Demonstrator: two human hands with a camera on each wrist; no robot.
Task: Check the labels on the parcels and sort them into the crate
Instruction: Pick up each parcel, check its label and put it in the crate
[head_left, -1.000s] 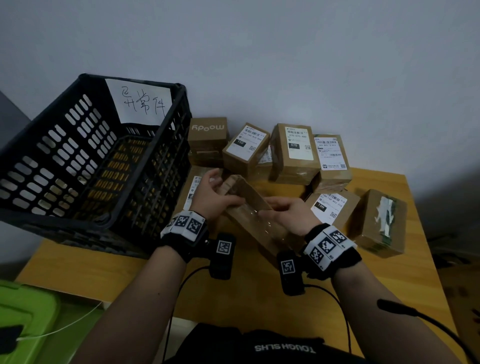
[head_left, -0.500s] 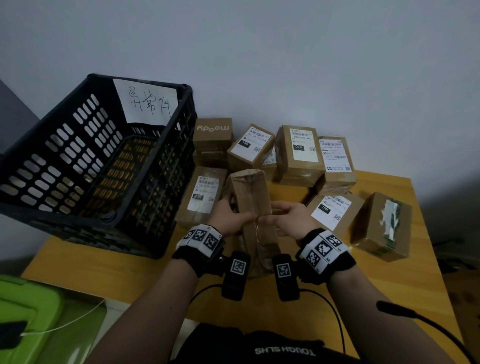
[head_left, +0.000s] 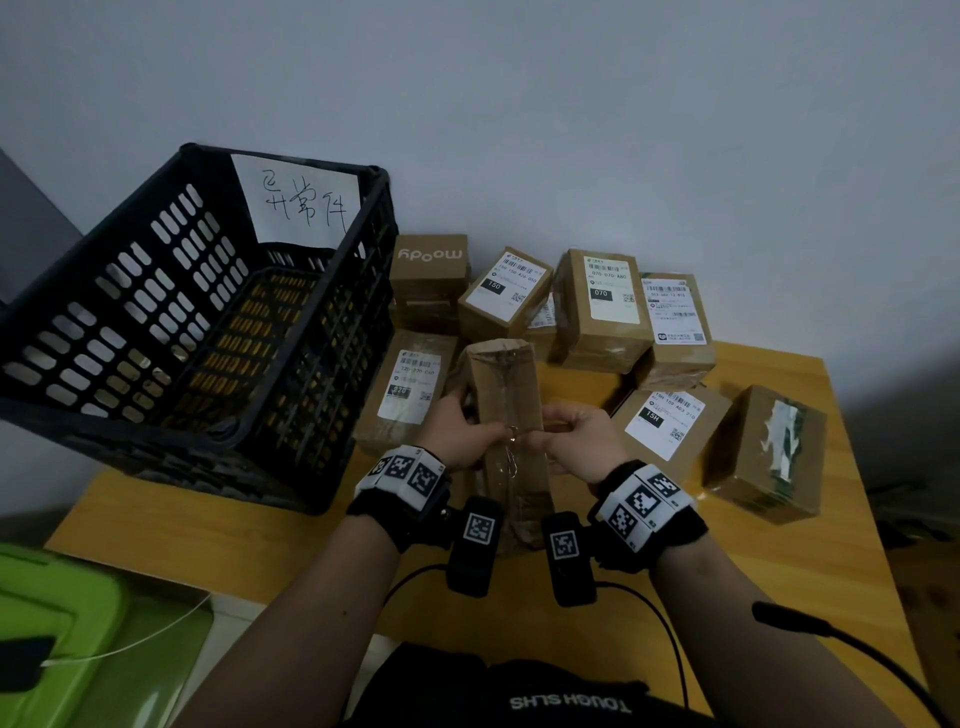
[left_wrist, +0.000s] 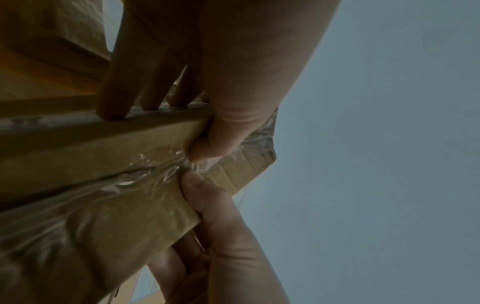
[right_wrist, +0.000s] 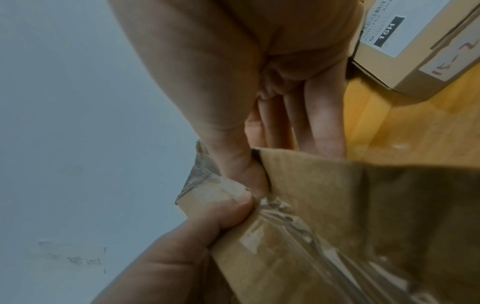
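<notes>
Gripping a taped parcel (head_left: 506, 415) between them, the left hand (head_left: 460, 434) and right hand (head_left: 576, 436) press thumbs on its seam; the crate (head_left: 197, 332) stands left of them.

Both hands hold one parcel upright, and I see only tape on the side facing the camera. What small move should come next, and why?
Probably turn the held parcel over in both hands. The face toward the camera shows only a taped seam, no label, so it cannot yet be sorted. The left hand and right hand already grip its sides.
</notes>
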